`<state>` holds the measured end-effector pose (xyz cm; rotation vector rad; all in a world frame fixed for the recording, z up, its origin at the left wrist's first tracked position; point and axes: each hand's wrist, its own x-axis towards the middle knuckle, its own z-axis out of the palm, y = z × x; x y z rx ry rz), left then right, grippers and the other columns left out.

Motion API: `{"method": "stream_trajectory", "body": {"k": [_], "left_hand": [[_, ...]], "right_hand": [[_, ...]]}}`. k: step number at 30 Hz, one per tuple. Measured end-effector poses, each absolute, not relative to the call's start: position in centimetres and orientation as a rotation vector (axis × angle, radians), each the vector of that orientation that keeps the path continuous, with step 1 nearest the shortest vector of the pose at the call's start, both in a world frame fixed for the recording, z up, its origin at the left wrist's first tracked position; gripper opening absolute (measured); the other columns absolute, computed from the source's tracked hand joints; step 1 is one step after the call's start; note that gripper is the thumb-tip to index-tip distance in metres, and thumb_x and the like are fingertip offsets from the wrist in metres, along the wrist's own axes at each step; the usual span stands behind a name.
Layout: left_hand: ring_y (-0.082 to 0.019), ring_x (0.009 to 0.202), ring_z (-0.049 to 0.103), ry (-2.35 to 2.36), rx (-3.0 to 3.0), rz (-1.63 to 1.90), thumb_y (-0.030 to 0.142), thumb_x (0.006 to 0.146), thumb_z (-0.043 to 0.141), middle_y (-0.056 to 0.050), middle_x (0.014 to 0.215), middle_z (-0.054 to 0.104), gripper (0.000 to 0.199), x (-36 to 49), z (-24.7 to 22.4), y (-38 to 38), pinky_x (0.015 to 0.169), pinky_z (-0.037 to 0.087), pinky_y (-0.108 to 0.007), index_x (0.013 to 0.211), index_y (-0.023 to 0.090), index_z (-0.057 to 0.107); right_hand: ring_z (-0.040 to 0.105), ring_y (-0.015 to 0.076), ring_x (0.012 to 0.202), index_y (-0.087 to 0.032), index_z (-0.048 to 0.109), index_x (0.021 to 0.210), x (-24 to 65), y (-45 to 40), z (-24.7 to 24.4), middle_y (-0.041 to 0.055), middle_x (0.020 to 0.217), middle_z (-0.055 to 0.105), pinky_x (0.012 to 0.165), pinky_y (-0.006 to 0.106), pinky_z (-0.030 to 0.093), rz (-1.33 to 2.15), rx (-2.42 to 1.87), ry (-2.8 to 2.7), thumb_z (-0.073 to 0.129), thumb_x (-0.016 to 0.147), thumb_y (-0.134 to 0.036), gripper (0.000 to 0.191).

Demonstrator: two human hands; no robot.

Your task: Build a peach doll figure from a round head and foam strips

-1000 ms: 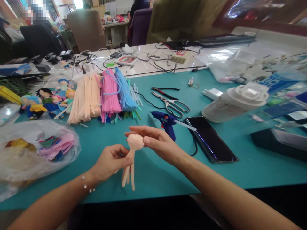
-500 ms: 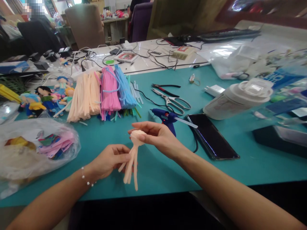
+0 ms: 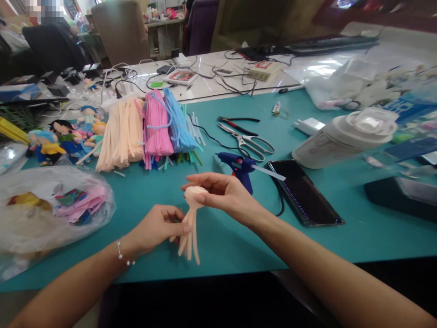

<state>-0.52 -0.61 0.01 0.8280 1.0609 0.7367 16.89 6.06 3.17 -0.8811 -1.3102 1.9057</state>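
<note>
A peach piece (image 3: pixel 194 200) with a rounded top and several strips hanging from it is held just above the green mat (image 3: pixel 150 187). My right hand (image 3: pixel 223 193) pinches the rounded top between thumb and fingers. Lower down on the left, my left hand (image 3: pixel 162 228) closes its thumb and fingers on the hanging strips. A blue glue gun (image 3: pixel 239 167) with a clear stick in its back lies just beyond my right hand. Past it are scissors (image 3: pixel 251 145) and red-and-black pliers (image 3: pixel 239 124).
Peach (image 3: pixel 123 136), pink (image 3: pixel 157 125) and blue strip bundles (image 3: pixel 179 123) lie beyond my hands. Small dolls (image 3: pixel 61 139) and a plastic bag (image 3: pixel 102 200) are left; a phone (image 3: pixel 305 193) and a white bottle (image 3: pixel 341 139) right. Cables cross the back.
The view has shifted slightly. My left thumb has moved a little across the strips, and the strips hang more spread out. My right hand keeps its hold on the top.
</note>
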Motion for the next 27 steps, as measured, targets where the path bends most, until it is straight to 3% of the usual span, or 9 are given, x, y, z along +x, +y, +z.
{"method": "stream_trajectory", "body": {"k": [11,17,21,27], "left_hand": [[-0.011,0.048,0.058,1.102,0.835,0.721,0.038,0.057,0.077,-0.002,0.056,0.065,0.029,-0.26,0.49,-0.69,0.048,0.044,-0.023,0.061,0.014,0.061],[-0.019,0.066,0.067,1.062,0.810,0.790,0.044,0.062,0.074,-0.006,0.066,0.070,0.034,0.27,0.54,-0.83,0.064,0.051,-0.030,0.074,0.014,0.061],[-0.019,0.059,0.066,1.071,0.764,0.845,0.041,0.064,0.074,-0.005,0.059,0.068,0.031,0.30,0.04,-0.99,0.060,0.051,-0.031,0.071,0.013,0.060],[-0.017,0.054,0.064,0.894,0.538,0.924,0.032,0.068,0.071,-0.002,0.056,0.063,0.025,0.20,-0.19,-0.57,0.057,0.050,-0.028,0.078,0.012,0.061]], "right_hand": [[0.067,0.0145,0.080,-0.018,0.069,0.093,16.84,6.18,2.77,0.0045,0.090,0.072,0.073,0.027,0.053,1.891,-0.860,-1.343,0.078,0.063,-0.025,0.032],[0.067,0.0156,0.081,-0.017,0.068,0.095,16.78,6.16,2.75,0.0049,0.092,0.072,0.074,0.028,0.054,1.898,-0.887,-1.365,0.079,0.062,-0.028,0.036],[0.066,0.0187,0.088,-0.017,0.068,0.097,16.72,6.05,2.74,0.0066,0.096,0.071,0.079,0.032,0.054,1.884,-0.896,-1.428,0.078,0.063,-0.034,0.039],[0.062,0.0221,0.100,-0.020,0.063,0.112,17.01,6.27,2.21,0.0090,0.113,0.065,0.087,0.040,0.050,1.826,-0.798,-1.447,0.062,0.079,-0.046,0.042]]}}
